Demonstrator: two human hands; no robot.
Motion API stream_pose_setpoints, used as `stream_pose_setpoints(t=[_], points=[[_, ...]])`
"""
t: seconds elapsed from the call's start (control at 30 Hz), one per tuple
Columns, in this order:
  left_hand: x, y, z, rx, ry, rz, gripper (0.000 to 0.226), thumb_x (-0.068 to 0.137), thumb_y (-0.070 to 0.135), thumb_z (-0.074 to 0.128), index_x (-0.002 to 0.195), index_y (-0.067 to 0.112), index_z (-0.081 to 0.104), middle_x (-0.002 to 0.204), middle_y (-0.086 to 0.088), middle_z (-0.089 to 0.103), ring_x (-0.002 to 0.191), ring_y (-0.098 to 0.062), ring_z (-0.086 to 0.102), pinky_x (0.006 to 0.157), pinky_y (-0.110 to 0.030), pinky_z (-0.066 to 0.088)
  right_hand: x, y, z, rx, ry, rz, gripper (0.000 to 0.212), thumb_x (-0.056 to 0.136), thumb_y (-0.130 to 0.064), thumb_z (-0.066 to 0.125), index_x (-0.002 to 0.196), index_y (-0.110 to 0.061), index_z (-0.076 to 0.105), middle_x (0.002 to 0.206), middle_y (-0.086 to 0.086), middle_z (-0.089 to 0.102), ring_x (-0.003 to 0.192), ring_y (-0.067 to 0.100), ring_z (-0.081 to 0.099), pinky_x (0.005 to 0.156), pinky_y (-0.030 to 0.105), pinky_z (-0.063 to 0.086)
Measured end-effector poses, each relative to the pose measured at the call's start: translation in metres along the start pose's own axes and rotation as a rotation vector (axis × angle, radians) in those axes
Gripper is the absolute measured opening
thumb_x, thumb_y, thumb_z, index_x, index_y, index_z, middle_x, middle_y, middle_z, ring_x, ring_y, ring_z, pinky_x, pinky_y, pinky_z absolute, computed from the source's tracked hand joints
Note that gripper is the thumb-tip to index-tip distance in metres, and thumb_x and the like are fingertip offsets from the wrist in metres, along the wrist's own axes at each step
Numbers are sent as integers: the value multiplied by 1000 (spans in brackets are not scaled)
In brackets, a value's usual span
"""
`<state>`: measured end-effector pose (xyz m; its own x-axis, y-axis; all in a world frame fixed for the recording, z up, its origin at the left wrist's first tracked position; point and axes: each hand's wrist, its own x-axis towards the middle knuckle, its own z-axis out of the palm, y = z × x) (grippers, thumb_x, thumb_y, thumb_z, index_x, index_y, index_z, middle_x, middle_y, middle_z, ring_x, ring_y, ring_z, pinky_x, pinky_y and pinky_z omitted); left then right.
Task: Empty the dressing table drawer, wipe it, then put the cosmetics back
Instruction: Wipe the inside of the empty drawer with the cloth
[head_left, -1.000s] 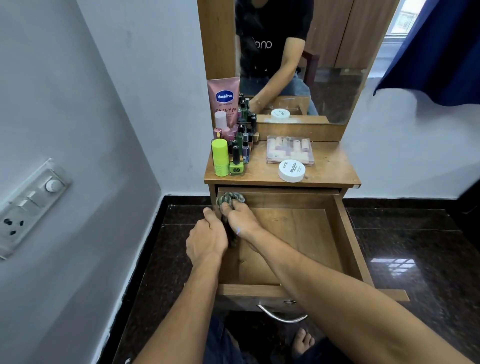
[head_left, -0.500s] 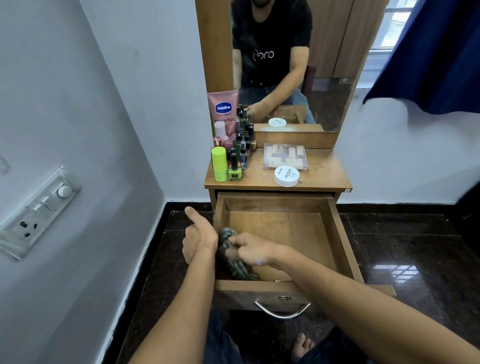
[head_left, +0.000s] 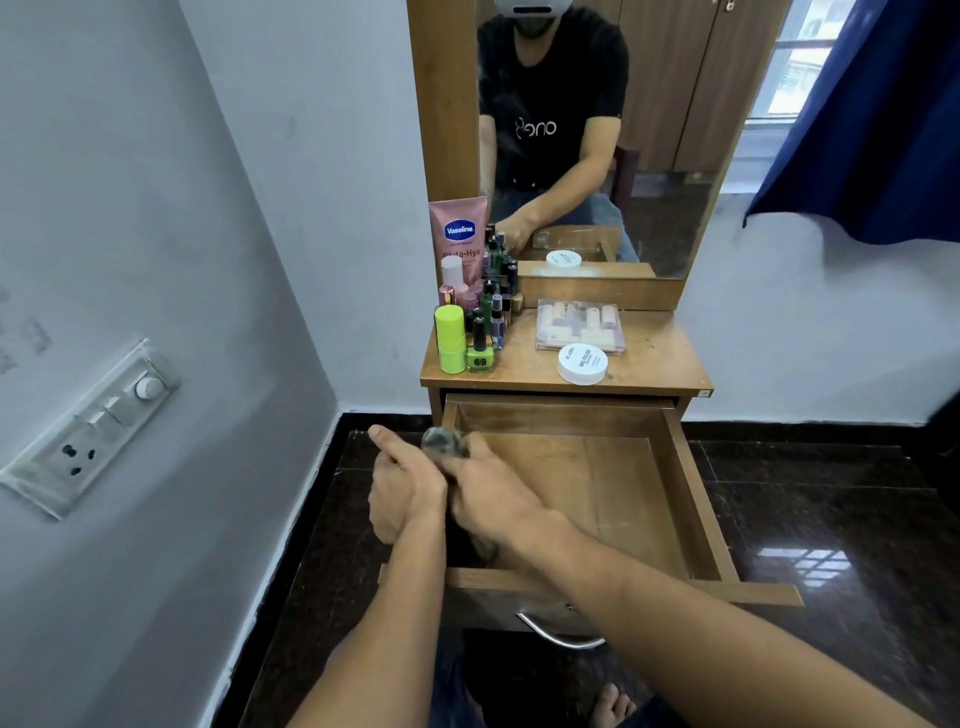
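— How far with the drawer (head_left: 597, 493)?
— Pulled right out under the desk (head_left: 660, 364), bare wood inside. Emptying done, by the look of it; wiping under way.
— Hands?
— Right hand (head_left: 493, 499) clenched round a dark cloth (head_left: 441, 441), pressing it to the inner left wall near the back corner; too blurred to tell more. Left hand (head_left: 405, 493) curled over that same wall from outside, thumb out, seemingly steadying.
— Left to do?
— Likely the rest of the wipe, then every cosmetic back in.
— Where now?
— Up on the desk: pink Vaseline tube (head_left: 460, 234) at the back left, a huddle of small bottles (head_left: 493, 306) before it, lime-green stick (head_left: 449, 338) and green nail polish (head_left: 479, 353) at the front; clear box (head_left: 579, 325) toward the middle, white jar (head_left: 582, 364) just in front.
— Around that?
— Mirror (head_left: 675, 130) above, pale walls, switch panel (head_left: 93, 426) on the left one, blue curtain (head_left: 872, 119) upper right, glossy dark floor (head_left: 831, 493) below.
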<state>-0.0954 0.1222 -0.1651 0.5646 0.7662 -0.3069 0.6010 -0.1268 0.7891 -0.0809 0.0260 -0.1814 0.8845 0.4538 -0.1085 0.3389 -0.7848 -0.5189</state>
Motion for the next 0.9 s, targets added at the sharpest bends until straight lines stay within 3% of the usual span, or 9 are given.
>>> stream_pose_setpoints(t=[0.17,0.3,0.43,0.6,0.77,0.9], points=[[-2,0,3,69,-22,62,89,97,67,-2,128,19,66,125,-14,66,117,-38,59,88,-43,38,47,0,-16,-21,103,128,44,101,-31,52,145,-30,50,133,13,37,116,39,53,101,41,45],[0,-2,8,162,-77,70,84,98,65,2,125,19,67,123,-15,67,114,-37,59,90,-43,40,64,-3,-17,-60,144,175,47,103,-32,46,150,-25,42,137,18,37,118,40,53,100,43,47],[-1,-7,11,363,-164,115,66,104,50,17,129,13,64,127,-16,64,116,-36,59,96,-43,42,65,-1,-11,-194,140,185,51,105,-35,45,153,-21,34,138,17,37,120,38,50,94,47,49],[-1,-11,13,478,-203,178,62,105,44,18,127,10,65,126,-16,65,114,-35,60,95,-44,44,58,2,-18,-402,136,253,54,102,-14,45,153,-12,29,140,19,40,119,38,54,88,48,53],[0,-11,14,506,-204,201,63,105,43,15,127,10,64,123,-15,66,112,-35,61,94,-44,46,41,26,-33,-463,136,338,49,107,-19,39,153,-8,28,137,19,41,119,38,55,83,49,55],[-1,-10,13,515,-206,208,62,105,42,15,128,10,64,124,-16,65,113,-35,61,95,-45,45,23,50,-54,-433,119,415,53,99,-9,52,148,-7,32,138,19,41,122,40,54,86,51,53]])
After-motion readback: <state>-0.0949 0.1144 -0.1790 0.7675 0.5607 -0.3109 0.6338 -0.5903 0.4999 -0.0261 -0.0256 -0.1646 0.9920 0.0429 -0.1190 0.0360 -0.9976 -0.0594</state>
